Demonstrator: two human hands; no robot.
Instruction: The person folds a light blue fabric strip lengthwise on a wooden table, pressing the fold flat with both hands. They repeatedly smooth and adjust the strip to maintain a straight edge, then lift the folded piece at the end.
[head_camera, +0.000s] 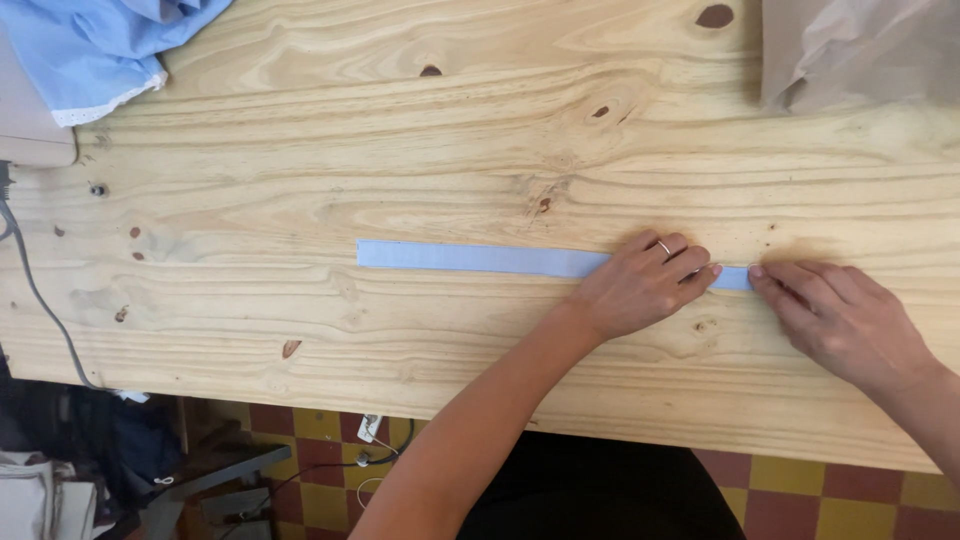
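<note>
A narrow pale-blue fabric strip (480, 258) lies flat along the wooden counter (300, 130), running rightward under the left hand (640, 290), whose flattened grip presses it down. At the strip's right end the right hand (845, 320) closes its fingertips (757, 271) together on the tip. The step appears to be smoothing or creasing; the next move likely calls for even pressure along the strip.
</note>
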